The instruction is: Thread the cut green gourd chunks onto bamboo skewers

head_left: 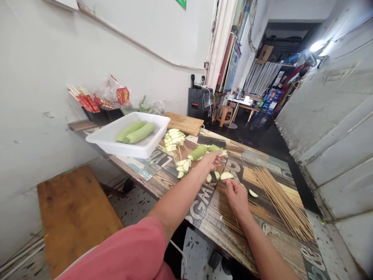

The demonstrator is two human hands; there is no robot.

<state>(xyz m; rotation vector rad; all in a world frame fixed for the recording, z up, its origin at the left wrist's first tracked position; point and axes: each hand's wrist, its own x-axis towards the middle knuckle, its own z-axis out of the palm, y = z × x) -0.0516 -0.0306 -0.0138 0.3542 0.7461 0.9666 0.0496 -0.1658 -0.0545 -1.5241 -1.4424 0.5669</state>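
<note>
My left hand (pixel 213 160) reaches over the sliced pieces with its fingers curled at a pale zucchini slice (pixel 223 153); the grip is partly hidden. Closer to me, my right hand (pixel 236 193) is pinched on what looks like a thin skewer, mostly covered by the fingers. A half-round zucchini slice (pixel 226 176) sits right at those fingertips. Beside my left forearm lies a cut green zucchini (pixel 198 152), with loose slices (pixel 183 166) around it. Farther back, slices on sticks form a pile (pixel 174 139). One single slice (pixel 253 193) rests right of my right hand.
Many bamboo skewers (pixel 281 202) lie on the right of the patterned table (pixel 233 237). A dark-bladed knife (pixel 211 141) and a cutting board (pixel 184 123) are at the back. Whole zucchinis (pixel 140 133) fill part of a white tub (pixel 125 150). A wooden stool (pixel 78 221) stands left.
</note>
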